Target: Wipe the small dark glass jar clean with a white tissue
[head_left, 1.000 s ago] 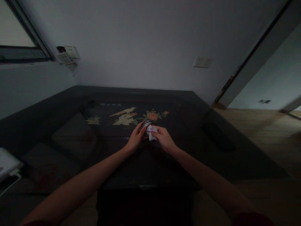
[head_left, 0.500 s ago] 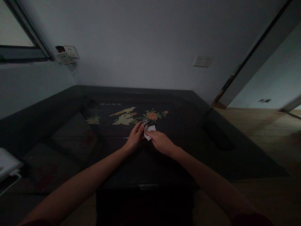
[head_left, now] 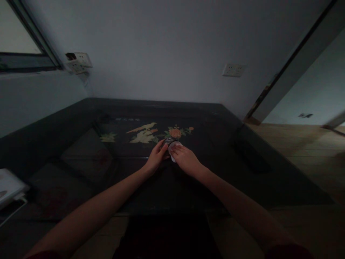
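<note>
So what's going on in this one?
A person's left hand grips a small dark object, too dim to identify, while the right hand holds a white tissue against it. Both hands are over a dark table, just in front of its flower picture. A long black item lies to the right.

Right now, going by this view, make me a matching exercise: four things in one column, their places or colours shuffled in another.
1. White tissue
2. Small dark object
3. Large flower design
4. White box

A. At the far left of the view
B. Orange
C. Held by the left grip
D. Under the fingers of the right grip

Pairs: 1-D, 2-C, 3-B, 4-A
</note>
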